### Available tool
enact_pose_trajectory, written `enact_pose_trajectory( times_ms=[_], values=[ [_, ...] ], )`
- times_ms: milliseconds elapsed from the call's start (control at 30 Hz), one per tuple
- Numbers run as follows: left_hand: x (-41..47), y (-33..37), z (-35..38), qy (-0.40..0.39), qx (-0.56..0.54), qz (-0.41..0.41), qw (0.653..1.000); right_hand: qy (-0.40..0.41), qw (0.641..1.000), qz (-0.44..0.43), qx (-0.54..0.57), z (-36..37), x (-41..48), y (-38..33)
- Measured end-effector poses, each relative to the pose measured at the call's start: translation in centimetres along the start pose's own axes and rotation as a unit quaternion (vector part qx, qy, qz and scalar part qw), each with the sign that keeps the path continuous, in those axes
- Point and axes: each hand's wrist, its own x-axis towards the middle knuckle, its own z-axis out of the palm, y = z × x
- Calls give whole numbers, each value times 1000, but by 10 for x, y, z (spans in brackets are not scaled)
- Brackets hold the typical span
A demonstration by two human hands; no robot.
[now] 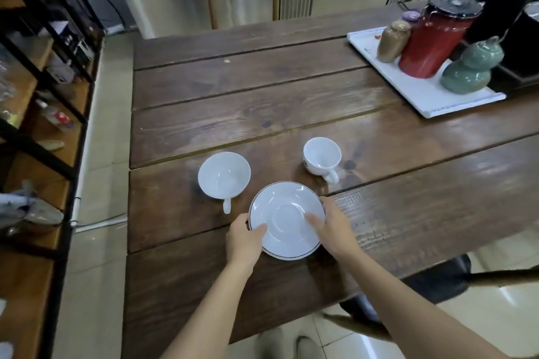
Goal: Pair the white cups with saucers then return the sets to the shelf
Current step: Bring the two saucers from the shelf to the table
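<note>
- Left hand [243,237] and right hand [332,227] grip opposite edges of the round white dark-rimmed saucer [287,220], fingers curled onto its rim, above the dark wooden tabletop [262,96].
- Beyond it stand a wide white cup [224,176] at left and a smaller white cup [321,157] at right, both empty.

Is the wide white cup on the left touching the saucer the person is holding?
Apart. The head view shows a strip of brown table between the wide cup, its handle included, and the saucer's dark-lined rim.
</note>
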Motion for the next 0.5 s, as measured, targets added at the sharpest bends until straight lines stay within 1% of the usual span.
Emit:
enact_pose_trajectory(
  times_ms=[100,200,333,433,500],
  values=[
    [-1,1,1,16,49,22,998,-5,1000,-14,-25,1,2,3],
    [-4,1,4,38,82,36,995,-11,999,-6,-43,4,4,5],
    [-7,3,3,61,192,39,979,15,999,-5,-39,4,2,5],
    [-11,7,2,73,201,18,977,39,999,5,-28,5,1,5],
    [-12,7,4,65,216,19,974,45,998,27,-26,5,5,4]
  ],
)
